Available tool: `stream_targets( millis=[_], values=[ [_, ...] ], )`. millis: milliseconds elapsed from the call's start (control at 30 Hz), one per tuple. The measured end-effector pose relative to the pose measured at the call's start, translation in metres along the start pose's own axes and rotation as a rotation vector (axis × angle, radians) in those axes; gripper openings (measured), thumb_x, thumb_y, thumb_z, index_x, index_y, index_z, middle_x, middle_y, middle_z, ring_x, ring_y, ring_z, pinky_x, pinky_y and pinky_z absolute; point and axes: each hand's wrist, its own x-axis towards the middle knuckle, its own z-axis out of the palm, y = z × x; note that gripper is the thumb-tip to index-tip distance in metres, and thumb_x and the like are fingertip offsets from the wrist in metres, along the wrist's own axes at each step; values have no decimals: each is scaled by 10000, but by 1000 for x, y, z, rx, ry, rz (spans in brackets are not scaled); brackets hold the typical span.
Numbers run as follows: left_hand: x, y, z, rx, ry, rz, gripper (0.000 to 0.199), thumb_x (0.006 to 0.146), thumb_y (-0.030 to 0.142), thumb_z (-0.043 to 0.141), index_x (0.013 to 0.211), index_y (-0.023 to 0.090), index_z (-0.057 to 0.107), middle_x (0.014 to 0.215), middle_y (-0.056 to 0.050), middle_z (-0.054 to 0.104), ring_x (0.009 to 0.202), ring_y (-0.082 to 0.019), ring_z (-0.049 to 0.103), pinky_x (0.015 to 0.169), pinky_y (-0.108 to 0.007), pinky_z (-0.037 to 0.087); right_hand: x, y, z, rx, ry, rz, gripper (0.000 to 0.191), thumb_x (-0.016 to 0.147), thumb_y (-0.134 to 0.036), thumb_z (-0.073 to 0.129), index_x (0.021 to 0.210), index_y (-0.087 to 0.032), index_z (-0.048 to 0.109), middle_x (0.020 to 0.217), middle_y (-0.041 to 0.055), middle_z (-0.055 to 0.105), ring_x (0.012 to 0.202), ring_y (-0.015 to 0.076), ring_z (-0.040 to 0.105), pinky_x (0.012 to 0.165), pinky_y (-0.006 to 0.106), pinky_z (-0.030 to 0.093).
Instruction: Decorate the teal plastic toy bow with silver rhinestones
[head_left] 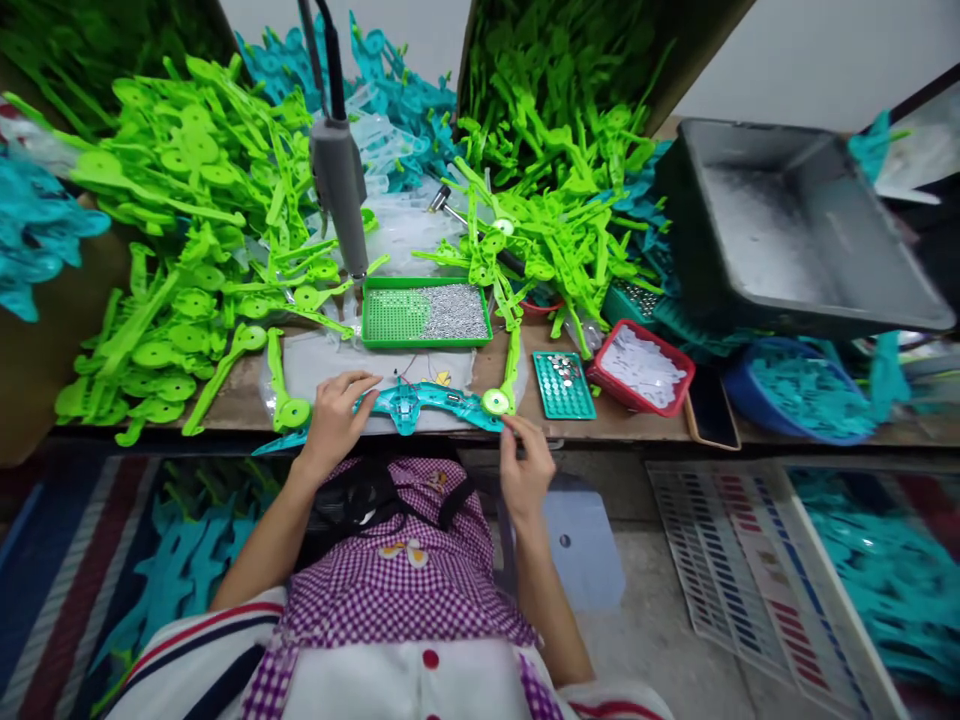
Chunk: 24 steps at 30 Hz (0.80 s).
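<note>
A teal plastic toy shell (406, 403) lies along the table's front edge, its open inside facing up, with thin wires and small parts in the middle. My left hand (339, 418) is bent over its left part, thumb and forefinger closing on it; what lies under the fingers is hidden. At the right end, my right hand (526, 460) pinches the shell's tip beside the round white-centred disc of a lime-green arm (496, 402). Another lime-green arm (291, 410) rests just left of my left hand. A yellow piece (442, 378) shows behind the shell.
Behind stand a green tray of small metal screws (457, 312) and a hanging grey electric screwdriver (341, 190). Lime-green arms (180, 150) are heaped left and right. To the right are a teal tray (564, 385), a red basket (637, 368), a phone (711, 408) and a grey bin (795, 225).
</note>
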Motion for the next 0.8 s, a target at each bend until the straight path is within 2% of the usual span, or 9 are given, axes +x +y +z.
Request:
stream_targets(
  millis=[133,233,300,400,500,667,800],
  values=[
    [-21,-5,-16,0,62,-27,248,942,319,515,1058,205,702,1027,-79,696,986,-215,645,908,-375,467,-28,28,-31,-23,178,209,208,889,-331,547,940,-207,705,944,79,713,899,216,659,861,407,514],
    [-45,-7,-37,46,150,-51,227,924,317,552,1043,201,706,1011,-81,698,976,-215,652,921,-374,481,-40,42,-29,3,266,313,245,878,-367,538,948,-186,688,957,93,696,919,224,646,873,416,506],
    [-59,-6,-51,80,201,-76,223,916,314,568,1048,199,706,1014,-88,696,977,-219,655,927,-378,487,-42,47,-20,18,289,312,258,880,-375,518,939,-182,680,954,94,692,924,219,640,886,413,501],
    [-73,-1,-66,114,249,-108,220,909,315,576,1053,211,707,1019,-93,693,963,-227,657,919,-393,498,-41,50,-4,39,268,275,269,884,-369,495,944,-179,676,964,100,695,937,210,638,907,403,497],
    [-76,6,-70,116,280,-117,218,906,329,573,1049,230,706,1010,-83,691,952,-227,655,920,-401,506,-42,54,5,67,222,269,289,885,-370,485,998,-178,669,1028,112,698,983,207,639,931,404,495],
    [-74,17,-65,109,265,-104,220,904,355,571,1019,225,706,1000,-80,690,942,-218,659,916,-385,509,-49,67,6,72,175,235,334,882,-375,504,1105,-174,651,1156,130,693,1096,207,631,999,415,477],
    [-80,20,-69,114,251,-103,229,909,351,565,1021,211,707,1008,-95,693,951,-227,658,908,-392,502,-51,74,1,47,128,222,335,883,-353,493,1113,-177,662,1160,130,707,1099,212,645,997,428,490]
  ],
)
